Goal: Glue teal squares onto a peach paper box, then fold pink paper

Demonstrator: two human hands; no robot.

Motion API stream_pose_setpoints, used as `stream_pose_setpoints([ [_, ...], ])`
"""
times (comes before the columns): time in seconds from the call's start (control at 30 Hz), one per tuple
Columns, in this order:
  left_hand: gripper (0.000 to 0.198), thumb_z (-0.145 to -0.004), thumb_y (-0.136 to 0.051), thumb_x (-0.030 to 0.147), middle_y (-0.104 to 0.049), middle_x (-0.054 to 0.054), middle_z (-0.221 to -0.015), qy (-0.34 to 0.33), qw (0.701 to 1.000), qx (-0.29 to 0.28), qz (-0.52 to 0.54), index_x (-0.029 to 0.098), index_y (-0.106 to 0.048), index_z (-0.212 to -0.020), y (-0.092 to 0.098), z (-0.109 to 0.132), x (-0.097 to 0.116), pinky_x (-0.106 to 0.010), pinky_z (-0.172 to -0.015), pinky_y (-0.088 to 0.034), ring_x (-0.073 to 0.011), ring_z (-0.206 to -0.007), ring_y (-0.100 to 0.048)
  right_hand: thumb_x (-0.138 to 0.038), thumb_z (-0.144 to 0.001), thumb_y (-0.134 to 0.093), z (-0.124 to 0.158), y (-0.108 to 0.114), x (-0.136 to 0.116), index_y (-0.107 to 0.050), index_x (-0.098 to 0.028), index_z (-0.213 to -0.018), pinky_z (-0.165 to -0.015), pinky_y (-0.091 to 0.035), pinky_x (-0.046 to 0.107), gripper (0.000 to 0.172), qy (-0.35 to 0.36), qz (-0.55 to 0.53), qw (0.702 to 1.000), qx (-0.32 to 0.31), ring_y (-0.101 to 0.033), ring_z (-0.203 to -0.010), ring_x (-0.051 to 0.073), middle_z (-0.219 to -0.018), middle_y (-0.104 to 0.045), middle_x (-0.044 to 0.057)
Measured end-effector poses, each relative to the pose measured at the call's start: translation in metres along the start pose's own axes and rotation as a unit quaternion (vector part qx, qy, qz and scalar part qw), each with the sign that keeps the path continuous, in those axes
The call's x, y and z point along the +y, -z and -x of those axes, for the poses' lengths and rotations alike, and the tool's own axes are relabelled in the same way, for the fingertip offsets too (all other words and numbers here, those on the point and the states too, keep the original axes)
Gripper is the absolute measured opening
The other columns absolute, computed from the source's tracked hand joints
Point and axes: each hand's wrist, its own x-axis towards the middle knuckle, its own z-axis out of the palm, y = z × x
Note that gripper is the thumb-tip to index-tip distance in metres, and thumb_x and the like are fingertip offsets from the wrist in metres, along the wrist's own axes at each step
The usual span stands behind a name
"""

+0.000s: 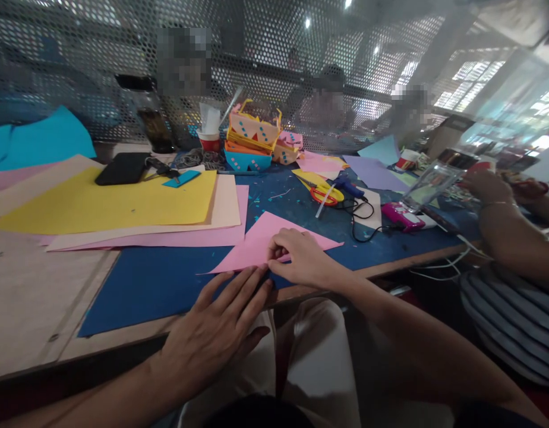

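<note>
A sheet of pink paper (250, 244), folded into a triangle, lies on the blue mat (136, 285) near the table's front edge. My left hand (212, 324) rests with its fingers stretched out, the tips along the paper's near edge. Close beside those fingertips, my right hand (296, 255) has curled fingers, with thumb and forefinger pinched at that same edge. The palm and part of the paper are hidden under the right hand. Beyond the paper lie yellow-handled scissors (323, 193) and a blue glue gun (349, 187) with a black cord.
At left, stacked yellow paper (167, 205) and pink sheets carry a black phone (123, 169) and keys. Folded paper shapes (252, 139), a paper cup (209, 139) and a bottle (154, 122) stand by the mesh screen. Another person's arm (506, 220) reaches in near a clear bottle (435, 181).
</note>
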Motion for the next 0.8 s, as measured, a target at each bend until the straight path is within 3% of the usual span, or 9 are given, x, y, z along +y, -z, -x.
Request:
stream_pose_setpoints([
  [0.4, 0.055, -0.102, -0.053, 0.049, -0.051, -0.014, -0.157, 0.004, 1.0, 0.027, 0.011, 0.014, -0.057, -0.145, -0.0038, 0.0015, 0.0027, -0.046, -0.12, -0.026, -0.0282, -0.144, -0.049, -0.019, -0.084, -0.066, 0.0027, -0.0033, 0.0002, -0.066, -0.021, -0.086, -0.091, -0.038, 0.036, 0.003, 0.01, 0.003, 1.0, 0.028, -0.062, -0.096, 0.019, -0.097, -0.071, 0.001],
  [0.8, 0.053, -0.1, -0.056, 0.05, -0.053, -0.012, -0.157, 0.042, 0.999, 0.015, 0.013, 0.02, -0.056, -0.145, -0.0024, 0.0012, 0.0054, -0.05, -0.118, -0.028, -0.0282, -0.14, -0.053, -0.017, -0.084, -0.068, 0.0056, -0.0088, 0.003, -0.065, -0.02, -0.085, -0.09, -0.04, 0.036, 0.004, 0.034, -0.012, 0.998, 0.06, -0.061, -0.091, 0.017, -0.093, -0.07, 0.001],
])
